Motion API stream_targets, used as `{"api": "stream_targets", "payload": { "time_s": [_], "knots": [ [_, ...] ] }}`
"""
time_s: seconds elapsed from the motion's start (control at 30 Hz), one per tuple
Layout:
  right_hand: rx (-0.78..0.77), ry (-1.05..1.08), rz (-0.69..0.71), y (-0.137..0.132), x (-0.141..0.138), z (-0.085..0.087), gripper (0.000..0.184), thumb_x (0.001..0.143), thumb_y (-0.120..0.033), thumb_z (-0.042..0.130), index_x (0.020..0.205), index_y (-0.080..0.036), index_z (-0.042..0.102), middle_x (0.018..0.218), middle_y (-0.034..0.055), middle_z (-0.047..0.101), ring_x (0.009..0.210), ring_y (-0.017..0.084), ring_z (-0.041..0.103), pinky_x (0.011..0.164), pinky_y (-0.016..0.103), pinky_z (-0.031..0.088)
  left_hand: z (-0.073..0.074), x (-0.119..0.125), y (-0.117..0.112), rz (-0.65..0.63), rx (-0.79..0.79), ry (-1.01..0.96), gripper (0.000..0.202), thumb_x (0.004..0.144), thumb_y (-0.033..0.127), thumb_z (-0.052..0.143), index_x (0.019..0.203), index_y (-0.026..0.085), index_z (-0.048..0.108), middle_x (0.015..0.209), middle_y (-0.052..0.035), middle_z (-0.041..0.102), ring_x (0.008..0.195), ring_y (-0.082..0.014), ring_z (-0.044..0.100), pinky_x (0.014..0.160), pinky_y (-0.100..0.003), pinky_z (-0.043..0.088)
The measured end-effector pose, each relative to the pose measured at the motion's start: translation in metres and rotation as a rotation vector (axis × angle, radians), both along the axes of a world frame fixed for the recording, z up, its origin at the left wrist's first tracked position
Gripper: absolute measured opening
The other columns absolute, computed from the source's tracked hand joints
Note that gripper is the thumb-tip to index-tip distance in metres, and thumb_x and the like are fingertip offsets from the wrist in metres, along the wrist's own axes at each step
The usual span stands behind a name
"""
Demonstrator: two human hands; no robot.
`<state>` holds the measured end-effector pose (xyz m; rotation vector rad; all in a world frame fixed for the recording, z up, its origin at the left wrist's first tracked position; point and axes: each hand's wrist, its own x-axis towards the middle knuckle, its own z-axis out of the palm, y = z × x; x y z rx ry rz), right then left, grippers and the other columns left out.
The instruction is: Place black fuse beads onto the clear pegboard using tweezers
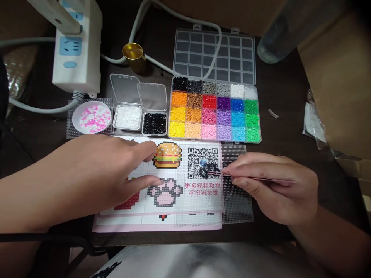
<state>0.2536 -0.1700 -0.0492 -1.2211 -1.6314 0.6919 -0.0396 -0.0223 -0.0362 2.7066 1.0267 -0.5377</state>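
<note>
My left hand (110, 170) lies on the pattern sheet (162, 181), fingers stretched toward the burger and paw pictures, holding nothing. My right hand (272, 185) pinches thin tweezers (232, 175) whose tip points left at a small cluster of black beads (208, 170) on the clear pegboard (203, 193) over the QR code. A bead organiser (214, 112) with many colours sits just behind the sheet.
A white dish of pink and white beads (92, 117) and two small open boxes, white beads (127, 117) and black beads (154, 122), stand at the left. A power strip (77, 46), cables, a gold cap (133, 54) and a cardboard box (339, 77) border the desk.
</note>
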Motion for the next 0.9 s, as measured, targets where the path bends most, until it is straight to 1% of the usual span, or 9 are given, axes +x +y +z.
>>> {"api": "stream_targets", "payload": {
  "time_s": [0.13, 0.27, 0.37, 0.47, 0.6, 0.73, 0.8, 0.9],
  "knots": [
    [-0.003, -0.009, 0.005, 0.001, -0.001, 0.000, 0.023, 0.085, 0.000, 0.080, 0.098, -0.019, 0.086, 0.089, 0.0040, 0.085, 0.078, 0.015, 0.081, 0.069, 0.019, 0.066, 0.001, 0.000, -0.001, -0.025, 0.016, 0.014, 0.052, 0.076, 0.080, 0.051, 0.097, 0.036, 0.068, 0.053, -0.0013, 0.058, 0.046, -0.0226, 0.042, 0.051, -0.037, 0.020],
    [-0.006, -0.022, 0.013, 0.001, -0.001, -0.001, 0.021, 0.086, -0.001, 0.080, 0.097, -0.018, 0.085, 0.089, 0.0044, 0.085, 0.079, 0.014, 0.081, 0.071, 0.017, 0.065, 0.007, 0.004, -0.001, -0.030, -0.004, 0.045, 0.047, 0.079, 0.074, 0.058, 0.099, 0.034, 0.067, 0.055, 0.0005, 0.061, 0.045, -0.0192, 0.042, 0.052, -0.034, 0.020],
    [-0.007, -0.032, 0.014, 0.001, -0.001, -0.002, 0.020, 0.087, -0.001, 0.079, 0.096, -0.018, 0.085, 0.088, 0.0044, 0.085, 0.078, 0.014, 0.081, 0.071, 0.017, 0.065, 0.010, 0.007, -0.001, -0.005, -0.009, 0.070, 0.045, 0.076, 0.074, 0.063, 0.093, 0.032, 0.066, 0.054, 0.0013, 0.060, 0.044, -0.0177, 0.041, 0.052, -0.034, 0.021],
    [-0.008, -0.035, 0.021, 0.001, 0.000, -0.002, 0.020, 0.087, -0.001, 0.079, 0.096, -0.018, 0.085, 0.088, 0.0044, 0.085, 0.078, 0.014, 0.081, 0.070, 0.018, 0.066, 0.010, 0.008, -0.002, 0.009, -0.015, 0.071, 0.045, 0.073, 0.073, 0.066, 0.092, 0.033, 0.066, 0.054, 0.0008, 0.061, 0.044, -0.0183, 0.042, 0.053, -0.035, 0.021],
    [-0.014, -0.032, 0.031, 0.001, 0.000, -0.002, 0.021, 0.087, -0.001, 0.079, 0.098, -0.018, 0.085, 0.089, 0.0044, 0.085, 0.078, 0.015, 0.081, 0.070, 0.018, 0.066, 0.010, 0.007, -0.002, 0.019, -0.019, 0.100, 0.050, 0.075, 0.077, 0.059, 0.099, 0.034, 0.068, 0.056, -0.0004, 0.062, 0.046, -0.0208, 0.044, 0.055, -0.035, 0.024],
    [-0.010, -0.042, 0.039, 0.001, 0.001, -0.002, 0.022, 0.087, -0.001, 0.079, 0.098, -0.019, 0.086, 0.089, 0.0049, 0.085, 0.078, 0.015, 0.081, 0.070, 0.019, 0.066, 0.008, 0.007, -0.001, 0.022, -0.040, 0.121, 0.057, 0.076, 0.079, 0.052, 0.108, 0.036, 0.070, 0.062, -0.0015, 0.068, 0.049, -0.0228, 0.047, 0.057, -0.036, 0.026],
    [-0.013, -0.047, 0.038, 0.002, 0.001, -0.002, 0.023, 0.087, -0.001, 0.079, 0.098, -0.019, 0.086, 0.089, 0.0051, 0.085, 0.078, 0.016, 0.082, 0.069, 0.020, 0.067, 0.007, 0.007, -0.001, 0.017, -0.038, 0.118, 0.056, 0.076, 0.079, 0.051, 0.107, 0.037, 0.069, 0.064, -0.0014, 0.068, 0.049, -0.0234, 0.048, 0.056, -0.036, 0.025],
    [-0.013, -0.044, 0.040, 0.002, 0.001, -0.003, 0.025, 0.086, -0.001, 0.079, 0.100, -0.021, 0.087, 0.088, 0.0050, 0.085, 0.076, 0.017, 0.082, 0.067, 0.021, 0.067, 0.006, 0.005, -0.001, -0.006, -0.015, 0.101, 0.053, 0.078, 0.078, 0.049, 0.102, 0.035, 0.069, 0.060, -0.0015, 0.065, 0.049, -0.0239, 0.046, 0.056, -0.037, 0.024]
  ]
}}
